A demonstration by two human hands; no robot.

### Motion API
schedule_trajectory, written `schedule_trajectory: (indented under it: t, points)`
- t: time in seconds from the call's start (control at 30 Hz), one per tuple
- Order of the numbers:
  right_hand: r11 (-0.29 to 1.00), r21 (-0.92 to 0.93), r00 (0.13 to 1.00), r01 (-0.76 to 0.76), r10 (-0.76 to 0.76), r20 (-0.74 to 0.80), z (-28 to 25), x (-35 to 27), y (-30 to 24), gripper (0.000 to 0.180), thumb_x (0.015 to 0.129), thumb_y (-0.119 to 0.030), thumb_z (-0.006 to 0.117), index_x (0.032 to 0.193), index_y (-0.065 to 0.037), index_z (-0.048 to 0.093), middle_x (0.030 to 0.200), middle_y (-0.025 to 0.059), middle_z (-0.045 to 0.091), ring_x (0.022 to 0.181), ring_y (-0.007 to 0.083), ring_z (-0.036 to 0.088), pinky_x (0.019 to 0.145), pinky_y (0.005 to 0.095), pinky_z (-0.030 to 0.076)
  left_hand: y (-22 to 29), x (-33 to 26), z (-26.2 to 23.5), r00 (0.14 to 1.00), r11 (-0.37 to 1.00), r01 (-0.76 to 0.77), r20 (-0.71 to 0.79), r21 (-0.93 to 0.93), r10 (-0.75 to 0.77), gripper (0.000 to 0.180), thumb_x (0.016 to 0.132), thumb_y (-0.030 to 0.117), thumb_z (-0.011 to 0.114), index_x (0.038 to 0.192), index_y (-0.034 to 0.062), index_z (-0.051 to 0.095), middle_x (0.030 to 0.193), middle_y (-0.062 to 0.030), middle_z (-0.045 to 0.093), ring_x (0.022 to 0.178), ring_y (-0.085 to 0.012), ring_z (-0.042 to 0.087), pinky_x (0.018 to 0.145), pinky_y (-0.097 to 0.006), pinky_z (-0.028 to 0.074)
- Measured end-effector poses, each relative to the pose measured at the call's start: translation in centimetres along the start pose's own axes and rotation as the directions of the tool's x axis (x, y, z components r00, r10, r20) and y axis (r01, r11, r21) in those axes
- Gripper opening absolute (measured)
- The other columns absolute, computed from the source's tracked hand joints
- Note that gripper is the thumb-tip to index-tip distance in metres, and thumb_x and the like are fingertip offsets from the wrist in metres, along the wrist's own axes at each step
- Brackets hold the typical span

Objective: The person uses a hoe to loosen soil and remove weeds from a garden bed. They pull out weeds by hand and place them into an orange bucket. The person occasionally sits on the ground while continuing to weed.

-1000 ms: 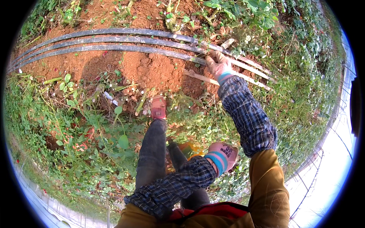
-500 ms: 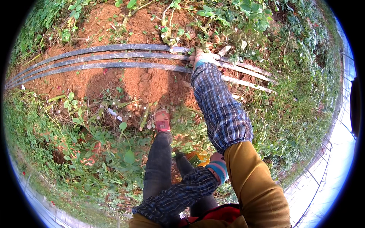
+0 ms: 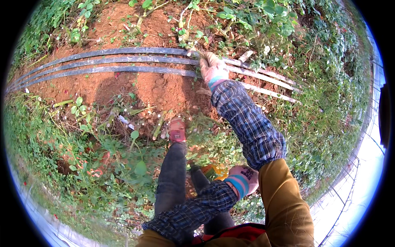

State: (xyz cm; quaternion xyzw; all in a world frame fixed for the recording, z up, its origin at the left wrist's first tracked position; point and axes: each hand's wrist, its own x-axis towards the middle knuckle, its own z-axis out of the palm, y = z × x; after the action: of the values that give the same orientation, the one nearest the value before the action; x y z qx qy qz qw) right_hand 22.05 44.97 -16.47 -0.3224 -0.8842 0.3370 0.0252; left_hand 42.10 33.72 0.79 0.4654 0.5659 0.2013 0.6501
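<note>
From here I see the right hand (image 3: 215,71) at three black irrigation hoses (image 3: 135,59) along the red soil (image 3: 156,91), arm (image 3: 249,119) outstretched apparently because they lie beyond the shoe (image 3: 177,129); I cannot tell its grip, nor that of the left hand (image 3: 247,176), low by the legs (image 3: 172,181).

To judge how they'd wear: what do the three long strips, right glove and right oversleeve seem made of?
Long strips: perhaps plastic, dull and dusty; flat, dark grey bands, paler toward the right. Right glove: probably knitted fabric, matte; close-fitting striped cuff. Right oversleeve: likely woven cloth, matte; checked pattern, soft creases, gathered end.
</note>
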Motion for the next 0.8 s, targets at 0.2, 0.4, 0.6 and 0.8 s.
schedule_trajectory:
  t: [0.2, 0.4, 0.6, 0.8]
  points:
    - [0.919, -0.327, 0.915, -0.220, 0.311, 0.257, 3.5, 8.4, 0.9, 0.059, 0.086, -0.029, 0.057, 0.140, -0.010, 0.039, 0.116, 0.0219, 0.062, 0.110, 0.0358, 0.059, 0.094, 0.0404, 0.048, -0.8, 0.4, 2.8, 0.998, 0.988, -0.037, 0.046, 0.150, 0.031, 0.029, 0.091, 0.031, 0.047, 0.102, 0.0166, 0.070, 0.099, -0.0038, 0.071, 0.089, -0.0220, 0.067, 0.070, -0.034, 0.052]
    - [0.949, -0.272, 0.871, -0.161, 0.266, 0.413, 5.5, 10.9, 4.1, 0.027, 0.095, -0.022, 0.047, 0.107, -0.007, 0.065, 0.102, 0.0144, 0.068, 0.094, 0.0290, 0.066, 0.078, 0.0393, 0.053, -1.5, -0.1, -1.3, 0.995, 0.986, 0.058, -0.073, -0.157, -0.070, 0.023, 0.087, 0.027, 0.049, 0.098, 0.0169, 0.066, 0.093, -0.0086, 0.069, 0.083, -0.0297, 0.065, 0.070, -0.040, 0.051]
    - [0.985, -0.168, 0.986, 0.043, -0.015, 0.168, 7.5, 6.8, 10.8, 0.025, 0.095, -0.018, 0.052, 0.114, -0.007, 0.062, 0.106, 0.0191, 0.065, 0.098, 0.0357, 0.062, 0.082, 0.0393, 0.049, -3.4, -1.4, -3.5, 0.938, 0.966, 0.145, -0.281, -0.212, -0.203, 0.028, 0.089, 0.029, 0.052, 0.110, 0.0140, 0.061, 0.101, -0.0108, 0.067, 0.092, -0.0309, 0.063, 0.076, -0.042, 0.050]
    - [0.997, -0.025, 0.942, -0.073, 0.077, 0.328, -0.7, 2.4, 13.4, 0.031, 0.096, -0.022, 0.053, 0.118, -0.003, 0.060, 0.107, 0.0149, 0.066, 0.105, 0.0283, 0.060, 0.091, 0.0360, 0.047, -4.8, 0.6, -4.8, 0.681, 0.727, -0.208, -0.630, -0.654, -0.373, 0.053, 0.095, 0.038, 0.051, 0.139, 0.0113, 0.039, 0.130, -0.0180, 0.051, 0.120, -0.0341, 0.051, 0.094, -0.049, 0.045]
